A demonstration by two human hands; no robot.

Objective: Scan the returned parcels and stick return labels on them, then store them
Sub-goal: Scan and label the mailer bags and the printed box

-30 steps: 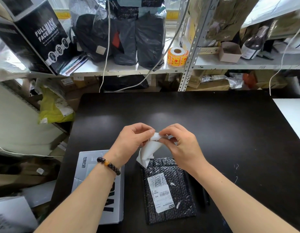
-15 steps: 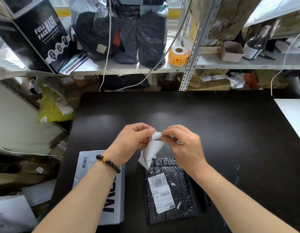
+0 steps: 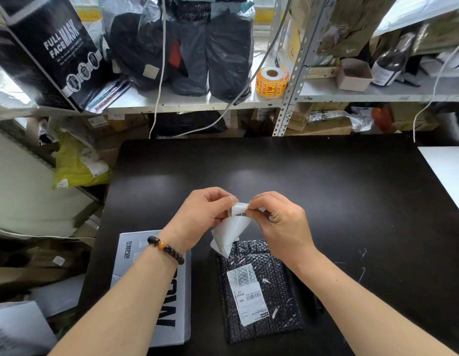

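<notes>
Parcels lie nearest the camera: a black bubble-wrap parcel [image 3: 259, 291], shipping sticker face up, at six o'clock on the black table [image 3: 326, 188], and a white box [image 3: 151, 286] just beside it at seven o'clock. Above the parcel's far end, the left hand [image 3: 202, 217] and right hand [image 3: 279, 222] meet at the top corner of a white return label [image 3: 232, 227], fingertips of both pinched on it. Over the past second the corner has curled open, and printed characters now show between the thumbs where only blank backing showed before; the label seems to be parting from its liner. Sticking looks like the next step, with storing undone. Thin paper may curl or fold onto itself, so a slow, even peel seems wise. At twelve o'clock, well apart on the shelf [image 3: 197, 101], stands an orange sticker roll [image 3: 272, 82] among dark bags [image 3: 223, 55].
</notes>
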